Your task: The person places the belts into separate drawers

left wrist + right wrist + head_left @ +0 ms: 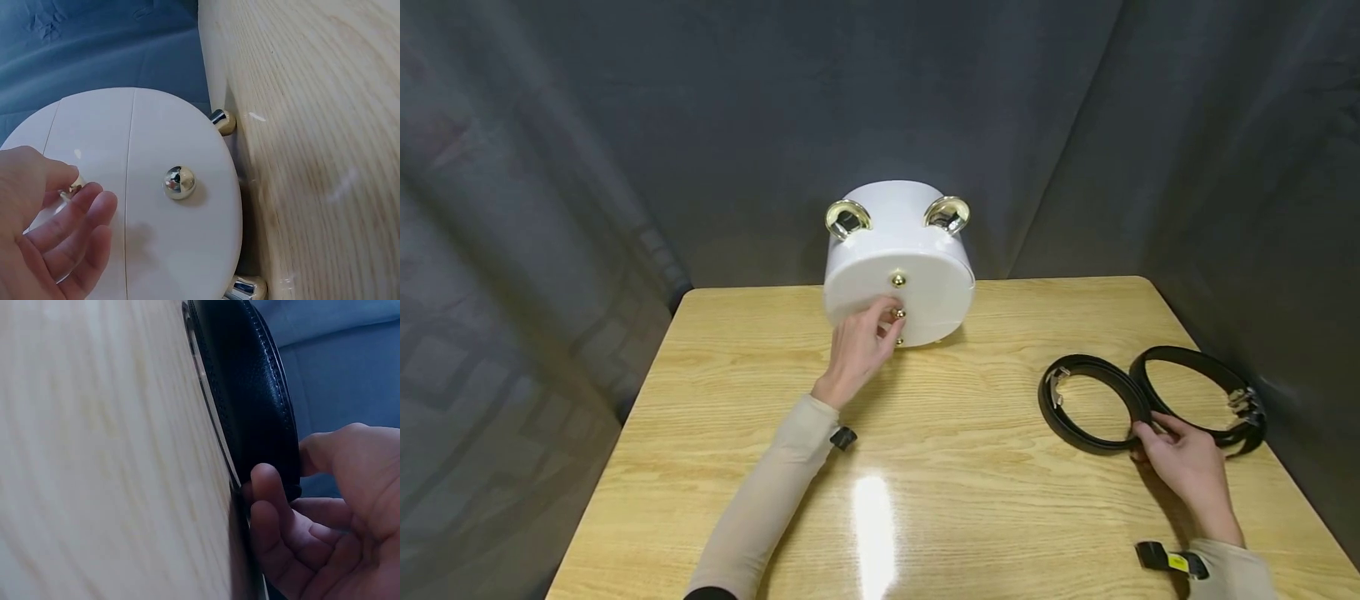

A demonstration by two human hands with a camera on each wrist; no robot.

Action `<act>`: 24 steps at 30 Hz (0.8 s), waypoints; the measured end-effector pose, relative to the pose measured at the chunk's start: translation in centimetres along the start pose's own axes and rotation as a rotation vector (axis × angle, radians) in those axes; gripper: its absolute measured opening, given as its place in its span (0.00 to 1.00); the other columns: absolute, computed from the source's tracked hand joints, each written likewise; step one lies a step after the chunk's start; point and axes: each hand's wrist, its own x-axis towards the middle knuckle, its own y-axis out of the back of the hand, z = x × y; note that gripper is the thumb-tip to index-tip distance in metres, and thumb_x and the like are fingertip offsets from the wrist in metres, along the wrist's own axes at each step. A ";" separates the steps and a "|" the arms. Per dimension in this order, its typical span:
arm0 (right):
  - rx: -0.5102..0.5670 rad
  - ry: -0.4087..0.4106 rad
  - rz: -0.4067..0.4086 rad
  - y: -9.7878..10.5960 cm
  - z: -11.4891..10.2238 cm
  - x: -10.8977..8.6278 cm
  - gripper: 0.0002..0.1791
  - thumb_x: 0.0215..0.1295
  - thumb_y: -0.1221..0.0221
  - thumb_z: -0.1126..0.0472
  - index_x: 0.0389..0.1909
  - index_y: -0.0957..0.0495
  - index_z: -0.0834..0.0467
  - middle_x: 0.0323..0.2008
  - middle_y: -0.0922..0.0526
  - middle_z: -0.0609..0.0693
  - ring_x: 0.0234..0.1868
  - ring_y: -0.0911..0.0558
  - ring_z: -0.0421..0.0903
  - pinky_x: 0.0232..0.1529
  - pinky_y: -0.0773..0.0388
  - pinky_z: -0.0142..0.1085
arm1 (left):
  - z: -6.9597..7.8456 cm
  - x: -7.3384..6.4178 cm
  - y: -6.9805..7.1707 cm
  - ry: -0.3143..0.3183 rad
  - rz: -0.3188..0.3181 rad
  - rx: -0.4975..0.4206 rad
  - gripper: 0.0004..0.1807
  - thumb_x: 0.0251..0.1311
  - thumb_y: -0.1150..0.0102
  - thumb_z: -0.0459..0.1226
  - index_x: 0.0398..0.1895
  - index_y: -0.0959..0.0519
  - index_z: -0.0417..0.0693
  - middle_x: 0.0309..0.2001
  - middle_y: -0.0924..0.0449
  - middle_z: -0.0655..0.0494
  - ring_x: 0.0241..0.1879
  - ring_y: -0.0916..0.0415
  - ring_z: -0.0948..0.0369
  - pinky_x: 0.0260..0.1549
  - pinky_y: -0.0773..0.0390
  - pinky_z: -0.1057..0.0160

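My left hand (857, 346) is at the front of a white, rounded drawer box (898, 204). Thumb and forefinger pinch its middle gold knob (900, 314). In the left wrist view, thin seams divide the white front, and a lower gold knob (180, 182) sticks out beside the other fingers. At the right of the table my right hand (1191, 462) grips the near right side of a coiled black belt (1097, 366) with a silver buckle (1056, 387). The right wrist view has the belt's band (250, 394) between thumb and fingers, low over the wood.
A second coiled black belt (1195, 357) lies right behind my right hand, overlapping the first in the head view. Two gold ear-like pieces (947, 215) jut from the box's top. Grey curtains (760, 150) surround the wooden table (970, 500) behind and at both sides.
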 end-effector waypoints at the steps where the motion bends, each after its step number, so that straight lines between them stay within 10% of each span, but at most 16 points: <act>1: 0.002 -0.009 0.003 0.0 0.0 0.0 0.39 0.79 0.47 0.44 0.75 0.33 0.71 0.23 0.10 0.47 0.26 0.25 0.26 0.59 0.26 0.62 | 0.0 0.0 0.0 -0.003 0.000 -0.003 0.13 0.72 0.35 0.39 0.56 0.17 0.48 0.41 0.07 0.51 0.30 0.11 0.59 0.30 0.14 0.62; 12: 0.056 -0.049 0.069 -0.2 -0.6 -0.5 0.36 0.77 0.45 0.46 0.73 0.28 0.68 0.17 0.14 0.39 0.19 0.19 0.30 0.34 0.31 0.25 | 0.1 0.1 0.0 -0.021 0.024 -0.019 0.11 0.73 0.35 0.37 0.55 0.16 0.47 0.42 0.07 0.49 0.31 0.11 0.57 0.32 0.13 0.61; 24: 0.087 -0.061 0.098 -0.1 -0.8 -0.6 0.35 0.76 0.44 0.48 0.73 0.27 0.67 0.14 0.17 0.33 0.18 0.20 0.28 0.33 0.36 0.19 | 0.3 0.0 -0.1 0.012 0.025 -0.052 0.12 0.71 0.32 0.38 0.55 0.17 0.46 0.44 0.07 0.47 0.31 0.09 0.56 0.31 0.12 0.61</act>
